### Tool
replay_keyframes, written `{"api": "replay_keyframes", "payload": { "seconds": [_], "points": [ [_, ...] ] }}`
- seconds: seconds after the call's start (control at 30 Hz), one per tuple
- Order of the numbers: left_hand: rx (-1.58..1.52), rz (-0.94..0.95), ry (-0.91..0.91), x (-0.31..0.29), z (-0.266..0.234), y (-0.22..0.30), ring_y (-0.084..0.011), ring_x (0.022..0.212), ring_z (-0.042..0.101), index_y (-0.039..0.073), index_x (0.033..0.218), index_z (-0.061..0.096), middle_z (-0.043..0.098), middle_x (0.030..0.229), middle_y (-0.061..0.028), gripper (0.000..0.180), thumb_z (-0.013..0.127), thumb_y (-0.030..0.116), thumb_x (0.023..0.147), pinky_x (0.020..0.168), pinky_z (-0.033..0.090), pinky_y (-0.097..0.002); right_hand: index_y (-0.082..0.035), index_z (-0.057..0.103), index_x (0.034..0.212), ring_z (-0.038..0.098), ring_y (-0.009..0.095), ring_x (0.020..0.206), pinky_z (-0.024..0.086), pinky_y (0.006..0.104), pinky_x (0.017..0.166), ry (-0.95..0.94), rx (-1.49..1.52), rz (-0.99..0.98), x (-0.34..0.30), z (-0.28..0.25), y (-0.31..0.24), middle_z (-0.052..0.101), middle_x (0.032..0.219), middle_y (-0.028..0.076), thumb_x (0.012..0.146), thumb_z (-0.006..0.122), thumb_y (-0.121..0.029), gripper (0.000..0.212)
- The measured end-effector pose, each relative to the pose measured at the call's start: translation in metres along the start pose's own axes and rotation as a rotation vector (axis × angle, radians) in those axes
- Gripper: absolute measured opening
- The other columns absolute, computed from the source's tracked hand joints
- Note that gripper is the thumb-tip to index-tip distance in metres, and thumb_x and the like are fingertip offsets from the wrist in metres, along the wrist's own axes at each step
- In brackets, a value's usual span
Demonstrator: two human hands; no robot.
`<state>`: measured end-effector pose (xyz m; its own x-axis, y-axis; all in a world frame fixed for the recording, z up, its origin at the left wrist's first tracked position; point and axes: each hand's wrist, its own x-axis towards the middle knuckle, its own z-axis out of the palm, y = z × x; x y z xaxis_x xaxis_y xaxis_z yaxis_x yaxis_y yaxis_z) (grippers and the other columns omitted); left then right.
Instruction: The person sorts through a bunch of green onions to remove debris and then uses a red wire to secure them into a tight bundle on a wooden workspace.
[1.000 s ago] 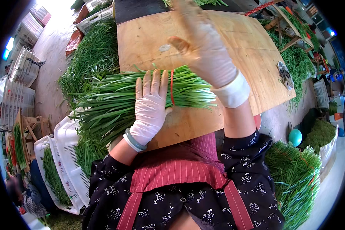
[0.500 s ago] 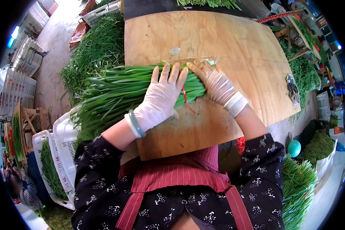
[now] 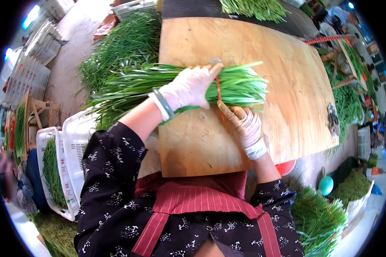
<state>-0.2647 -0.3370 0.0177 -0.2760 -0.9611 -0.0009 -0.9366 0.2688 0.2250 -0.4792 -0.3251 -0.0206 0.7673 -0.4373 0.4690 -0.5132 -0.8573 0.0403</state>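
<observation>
A bundle of garlic chives (image 3: 244, 85) lies flat on a plywood board (image 3: 296, 107), leafy tips toward nine o'clock, spilling over the board's edge, and pale cut ends toward three. A thin red tie (image 3: 218, 88) crosses it near the cut ends. The left hand (image 3: 188, 88), in a whitish glove, grasps the bundle from above just at the tie's nine o'clock side, partly open around its girth: the thumb lies along the six o'clock edge and the fingers reach over toward twelve. The right hand (image 3: 244, 122), gloved too (its fingertips stained brownish), is at the tie's five o'clock, fingers half curled and the index tip against the tie's near end; whether it pinches the tie, I cannot tell. A grey-green bangle (image 3: 164, 103) circles the left wrist. Taking the board as the dial, more greens (image 3: 253, 8) rest on a dark surface at twelve, a loose heap of long green leaves (image 3: 120, 51) sits at ten, and white plastic crates (image 3: 75, 158) stand at eight. Toward five are a red basin (image 3: 286, 167), partly hidden under the board, a teal ball-like thing (image 3: 326, 185), and stacked green bundles (image 3: 317, 214).
</observation>
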Motion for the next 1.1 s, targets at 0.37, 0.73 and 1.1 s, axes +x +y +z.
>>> {"api": "replay_keyframes", "payload": {
  "seconds": [0.37, 0.73, 1.1],
  "points": [
    [0.386, -0.039, 0.46, -0.031, 0.04, 0.032, -0.0251, 0.108, 0.05, 0.005, 0.129, 0.039, 0.049, 0.119, -0.0113, 0.056, 0.055, 0.018, 0.077, 0.092, 0.04, -0.0368, -0.004, 0.063, 0.091, 0.06, 0.029, 0.062, 0.046, 0.0355, 0.053, 0.105, 0.613, 0.378, -0.011, 0.025, -0.029, 0.062, 0.072, 0.012, 0.086, 0.059, -0.013, 0.01],
    [0.364, -0.041, 0.319, -0.041, 0.048, 0.072, -0.0298, 0.107, 0.051, 0.002, 0.134, 0.033, 0.049, 0.121, -0.0154, 0.072, 0.063, 0.022, 0.072, 0.099, 0.035, -0.0428, -0.001, 0.062, 0.092, 0.059, 0.033, 0.069, 0.047, 0.0384, 0.058, 0.086, 0.637, 0.552, -0.065, 0.012, -0.068, 0.06, 0.08, 0.019, 0.087, 0.056, -0.01, 0.012],
    [-0.045, 0.09, 0.343, -0.032, 0.049, 0.067, -0.0181, 0.079, 0.056, 0.008, 0.102, 0.055, 0.056, 0.087, -0.0052, 0.028, 0.06, 0.021, 0.078, 0.067, 0.045, -0.0307, -0.004, 0.059, 0.105, 0.057, 0.013, 0.078, 0.048, 0.0272, 0.069, 0.395, 1.421, 0.723, -0.019, -0.058, -0.07, 0.064, 0.088, 0.007, 0.091, 0.053, -0.017, 0.02]
  ]
}}
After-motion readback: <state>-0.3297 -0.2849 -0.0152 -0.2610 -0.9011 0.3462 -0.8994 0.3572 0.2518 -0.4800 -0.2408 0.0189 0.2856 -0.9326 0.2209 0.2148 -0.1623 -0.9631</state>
